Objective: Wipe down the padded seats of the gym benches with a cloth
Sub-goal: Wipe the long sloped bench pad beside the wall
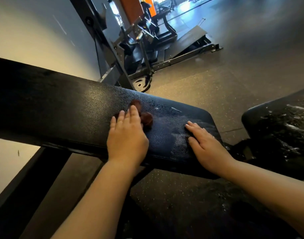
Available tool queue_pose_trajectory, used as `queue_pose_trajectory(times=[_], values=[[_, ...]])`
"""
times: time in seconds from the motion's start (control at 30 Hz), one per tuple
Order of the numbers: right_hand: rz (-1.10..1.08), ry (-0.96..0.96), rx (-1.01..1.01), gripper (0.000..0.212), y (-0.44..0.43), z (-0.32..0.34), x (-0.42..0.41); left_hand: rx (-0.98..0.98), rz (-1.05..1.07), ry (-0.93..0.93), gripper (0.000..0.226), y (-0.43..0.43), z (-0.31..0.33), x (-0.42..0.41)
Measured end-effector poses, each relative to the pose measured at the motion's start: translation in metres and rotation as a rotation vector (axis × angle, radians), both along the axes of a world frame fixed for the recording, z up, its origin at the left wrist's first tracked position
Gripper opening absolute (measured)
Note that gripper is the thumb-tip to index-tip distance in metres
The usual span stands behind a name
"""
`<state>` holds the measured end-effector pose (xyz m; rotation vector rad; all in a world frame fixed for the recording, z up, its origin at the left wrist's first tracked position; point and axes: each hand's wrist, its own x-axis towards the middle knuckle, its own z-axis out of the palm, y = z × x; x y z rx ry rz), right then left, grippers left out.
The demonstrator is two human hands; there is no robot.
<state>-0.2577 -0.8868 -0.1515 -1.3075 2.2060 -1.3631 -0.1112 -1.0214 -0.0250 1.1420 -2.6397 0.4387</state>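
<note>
Speckled rubber floor [216, 80] underfoot — a pale wall [35, 37] at left, a dark weight machine [144, 47] beyond, an orange pillar [130, 7] behind it.

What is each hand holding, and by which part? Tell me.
Nothing is gripped. The left hand presses flat on the middle of the brown cloth on the long black pad; the right hand rests flat on the pad itself.

We see a bunched dark-red cloth [144, 116] lying on the long black textured padded bench [65, 107], whose near end glistens wet.
</note>
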Motion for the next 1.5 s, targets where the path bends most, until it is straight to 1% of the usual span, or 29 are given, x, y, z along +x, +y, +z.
queue_pose_trajectory(times=[0.07,0.1,0.2,0.27,0.3,0.33,0.4,0.47,0.53,0.6,0.67,0.73,0.8,0.87,0.93,1.0,1.07,1.1,1.17,1.23,1.27,1.37,1.43,1.5], values=[[0.012,-0.009,-0.013,0.049,0.007,-0.004,0.001,0.013,-0.008,0.000,0.066,0.020,-0.010,-0.008],[0.008,-0.011,-0.017,0.049,0.010,-0.006,0.001,0.031,-0.056,-0.023,0.067,0.035,-0.020,-0.013],[0.001,-0.038,-0.016,0.050,0.017,-0.006,-0.001,0.051,-0.277,-0.109,0.066,0.068,-0.055,-0.024],[0.019,-0.046,-0.009,0.050,0.017,-0.005,-0.002,0.002,-0.381,-0.181,0.064,0.063,-0.052,-0.026],[0.021,-0.040,0.001,0.050,0.017,-0.005,-0.003,0.002,-0.374,-0.221,0.062,0.051,-0.045,-0.025],[0.016,-0.037,0.012,0.050,0.018,-0.007,-0.004,0.017,-0.312,-0.244,0.062,0.038,-0.037,-0.024],[-0.005,-0.052,0.026,0.050,0.021,-0.012,-0.008,0.026,-0.134,-0.185,0.065,0.018,-0.019,-0.024],[-0.027,-0.074,0.026,0.050,0.023,-0.018,-0.010,0.025,-0.049,-0.127,0.067,0.022,-0.015,-0.025],[-0.054,-0.093,0.021,0.050,0.024,-0.021,-0.010,0.059,-0.079,-0.144,0.069,0.046,-0.030,-0.032],[-0.073,-0.117,0.015,0.050,0.023,-0.022,-0.009,0.087,-0.206,-0.168,0.068,0.072,-0.055,-0.038],[-0.068,-0.138,0.000,0.051,0.022,-0.020,-0.008,0.090,-0.329,-0.189,0.073,0.088,-0.069,-0.040],[-0.066,-0.130,0.007,0.051,0.021,-0.017,-0.008,0.104,-0.384,-0.215,0.064,0.081,-0.061,-0.037],[-0.068,-0.105,0.034,0.051,0.022,-0.018,-0.009,0.103,-0.295,-0.209,0.065,0.060,-0.049,-0.032],[-0.053,-0.092,0.045,0.051,0.023,-0.020,-0.011,0.050,-0.155,-0.120,0.066,0.045,-0.038,-0.027],[-0.044,-0.090,0.047,0.050,0.025,-0.020,-0.012,0.045,-0.094,-0.075,0.067,0.053,-0.038,-0.029],[-0.045,-0.097,0.052,0.051,0.027,-0.018,-0.010,0.066,-0.142,-0.125,0.067,0.075,-0.051,-0.037],[-0.054,-0.118,0.031,0.053,0.028,-0.014,-0.005,0.084,-0.278,-0.180,0.065,0.093,-0.064,-0.044],[-0.059,-0.130,0.012,0.054,0.029,-0.012,-0.002,0.096,-0.334,-0.215,0.063,0.095,-0.067,-0.044],[-0.045,-0.098,0.008,0.056,0.031,-0.009,0.005,0.111,-0.384,-0.215,0.061,0.084,-0.060,-0.038],[-0.005,0.014,0.043,0.054,0.034,-0.008,0.014,0.075,-0.341,-0.170,0.061,0.062,-0.046,-0.031],[0.017,0.057,0.051,0.053,0.036,-0.008,0.018,0.058,-0.279,-0.133,0.062,0.050,-0.041,-0.029],[0.062,0.076,0.068,0.052,0.037,-0.010,0.017,0.053,-0.116,-0.036,0.064,0.041,-0.035,-0.032],[0.050,0.029,0.080,0.053,0.035,-0.011,0.010,0.046,-0.129,-0.073,0.066,0.059,-0.046,-0.041],[0.014,-0.034,0.081,0.053,0.034,-0.011,0.003,0.051,-0.235,-0.119,0.074,0.080,-0.064,-0.046]])
